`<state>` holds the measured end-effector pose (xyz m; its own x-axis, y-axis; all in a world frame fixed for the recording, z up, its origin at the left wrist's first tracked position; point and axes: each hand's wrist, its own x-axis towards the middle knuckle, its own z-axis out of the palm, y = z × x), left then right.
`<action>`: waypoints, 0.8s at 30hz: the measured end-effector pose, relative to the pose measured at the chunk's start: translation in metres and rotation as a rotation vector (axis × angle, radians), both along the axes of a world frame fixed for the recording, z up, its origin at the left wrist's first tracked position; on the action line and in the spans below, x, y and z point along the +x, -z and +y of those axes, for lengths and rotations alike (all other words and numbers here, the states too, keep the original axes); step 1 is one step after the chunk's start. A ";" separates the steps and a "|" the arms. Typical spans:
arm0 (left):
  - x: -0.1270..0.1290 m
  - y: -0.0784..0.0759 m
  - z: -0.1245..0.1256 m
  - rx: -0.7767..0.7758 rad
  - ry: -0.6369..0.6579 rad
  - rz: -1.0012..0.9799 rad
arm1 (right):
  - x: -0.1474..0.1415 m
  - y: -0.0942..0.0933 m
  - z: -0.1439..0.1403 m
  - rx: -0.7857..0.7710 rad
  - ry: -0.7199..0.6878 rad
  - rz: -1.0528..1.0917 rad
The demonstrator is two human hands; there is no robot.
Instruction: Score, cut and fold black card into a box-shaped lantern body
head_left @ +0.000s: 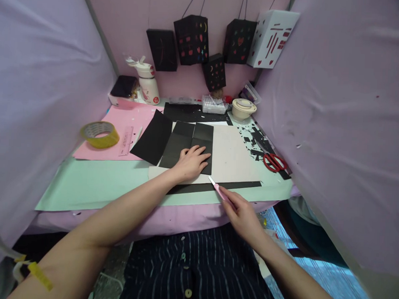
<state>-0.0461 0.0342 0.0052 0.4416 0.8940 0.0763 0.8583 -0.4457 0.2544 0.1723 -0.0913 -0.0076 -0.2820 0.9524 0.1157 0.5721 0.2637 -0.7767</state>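
Note:
My left hand (191, 163) lies flat, fingers spread, on a folded black paper sheet (178, 142) with several creased panels, pressing it onto a white board (235, 157). My right hand (241, 212) grips a pink craft knife (217, 189) like a pen. Its tip sits near the lower right corner of the black sheet. Just below the board lies a long black paper strip (237, 185).
Red scissors (275, 161) and black paper scraps (257, 138) lie at the right. A yellow tape roll (100, 134), pink paper (128, 121) and a ruler (125, 141) sit at the left. A bottle (148, 84), markers (214, 104) and hanging lanterns (192, 38) fill the back.

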 end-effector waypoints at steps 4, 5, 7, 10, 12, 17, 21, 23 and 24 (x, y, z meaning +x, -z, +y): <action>0.000 -0.002 -0.001 -0.004 -0.006 0.001 | 0.000 0.003 0.002 0.009 0.000 -0.001; 0.001 -0.002 -0.001 -0.004 -0.002 0.005 | -0.001 0.003 0.003 0.014 0.001 -0.002; 0.003 -0.002 -0.005 0.006 0.004 0.020 | -0.003 0.003 0.005 0.025 0.004 -0.015; 0.009 -0.001 -0.014 0.054 -0.007 0.046 | -0.008 0.001 0.004 0.040 0.011 -0.091; 0.014 0.000 -0.020 0.085 -0.018 0.061 | -0.012 -0.003 0.002 0.040 0.018 -0.196; 0.018 0.002 -0.022 0.047 0.014 0.076 | -0.019 -0.012 -0.001 0.017 0.022 -0.481; 0.017 0.002 -0.020 0.025 0.015 0.072 | -0.014 -0.020 0.000 0.000 0.013 -0.580; 0.017 0.002 -0.020 0.027 0.017 0.073 | -0.011 -0.024 -0.001 -0.012 0.008 -0.619; 0.017 0.003 -0.020 0.030 0.019 0.072 | -0.009 -0.024 -0.001 -0.015 0.005 -0.633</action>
<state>-0.0291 0.0139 0.0024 0.4634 0.8833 0.0705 0.8655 -0.4682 0.1779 0.1634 -0.0922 0.0169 -0.2867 0.9542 -0.0852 0.9232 0.2515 -0.2905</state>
